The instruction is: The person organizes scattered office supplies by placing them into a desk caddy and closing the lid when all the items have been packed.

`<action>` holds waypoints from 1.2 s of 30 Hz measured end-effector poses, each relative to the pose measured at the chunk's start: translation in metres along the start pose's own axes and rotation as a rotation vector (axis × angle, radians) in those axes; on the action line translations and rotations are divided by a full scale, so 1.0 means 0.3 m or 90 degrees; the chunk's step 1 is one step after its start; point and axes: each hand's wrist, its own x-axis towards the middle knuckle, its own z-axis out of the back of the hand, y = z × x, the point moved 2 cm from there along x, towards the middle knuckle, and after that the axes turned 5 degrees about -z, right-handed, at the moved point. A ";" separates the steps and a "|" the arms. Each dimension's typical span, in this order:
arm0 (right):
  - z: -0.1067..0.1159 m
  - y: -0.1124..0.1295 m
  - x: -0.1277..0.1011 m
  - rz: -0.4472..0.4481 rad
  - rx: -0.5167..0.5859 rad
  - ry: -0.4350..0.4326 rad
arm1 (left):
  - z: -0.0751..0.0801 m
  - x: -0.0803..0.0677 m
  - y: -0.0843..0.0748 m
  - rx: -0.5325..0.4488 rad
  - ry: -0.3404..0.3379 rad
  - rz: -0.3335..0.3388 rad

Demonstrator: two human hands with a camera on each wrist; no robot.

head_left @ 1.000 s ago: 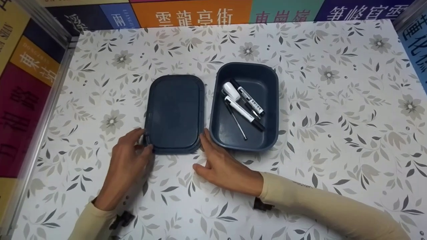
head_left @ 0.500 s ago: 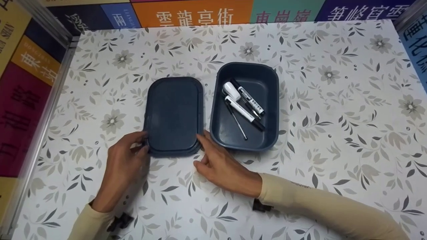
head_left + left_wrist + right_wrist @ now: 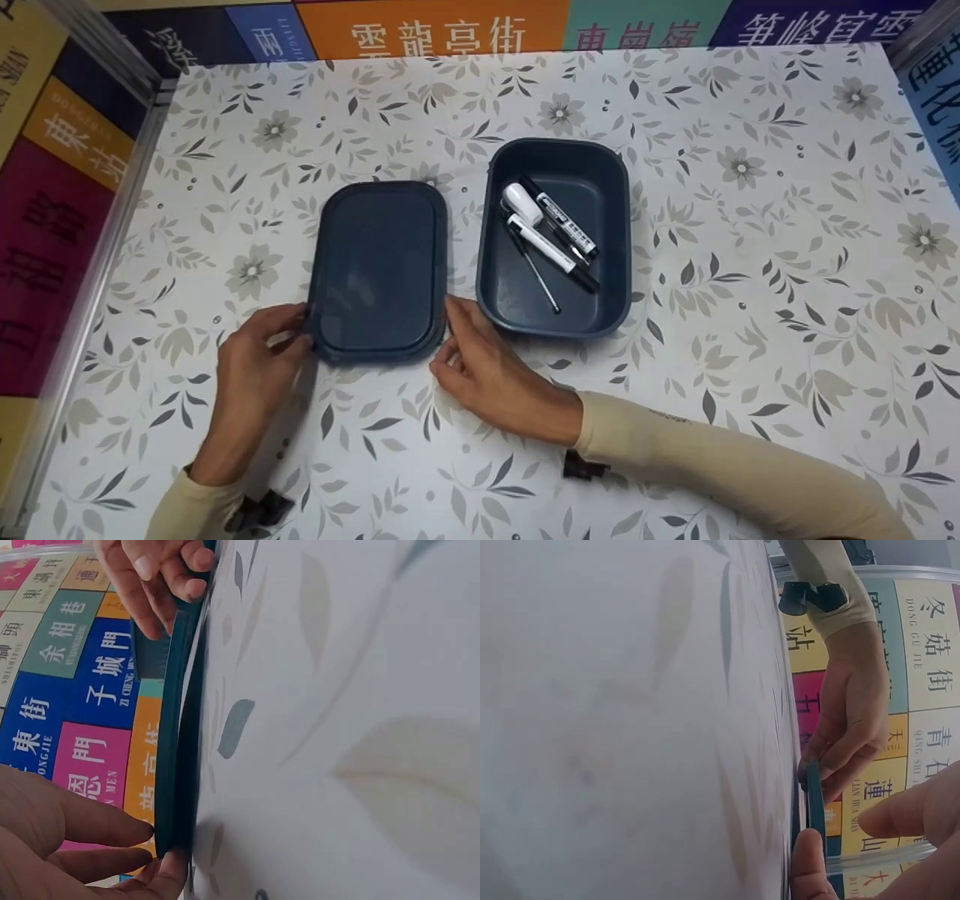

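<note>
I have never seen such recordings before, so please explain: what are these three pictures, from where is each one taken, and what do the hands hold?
No machine here: a person works with two bare hands. The wide picture comes from a camera worn on the head, looking down at the flowered table. The two sideways pictures come from cameras on the wrists, so the table looks tilted there. The left hand and the right hand pinch the near corners of a dark blue lid, which lies flat on the table. Beside it stands an open blue box of the same colour, holding markers and a small white item. Colourful signs with Chinese characters surround the table.
</note>
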 end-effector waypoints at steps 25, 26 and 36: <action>-0.039 0.003 0.043 -0.055 0.269 -0.045 | 0.037 -0.013 0.003 -0.225 -0.050 0.121; -0.039 0.006 0.044 -0.053 0.277 -0.047 | 0.038 -0.014 0.002 -0.240 -0.054 0.127; -0.022 0.035 0.023 -0.008 0.315 -0.082 | 0.043 -0.023 -0.036 -0.415 -0.123 0.144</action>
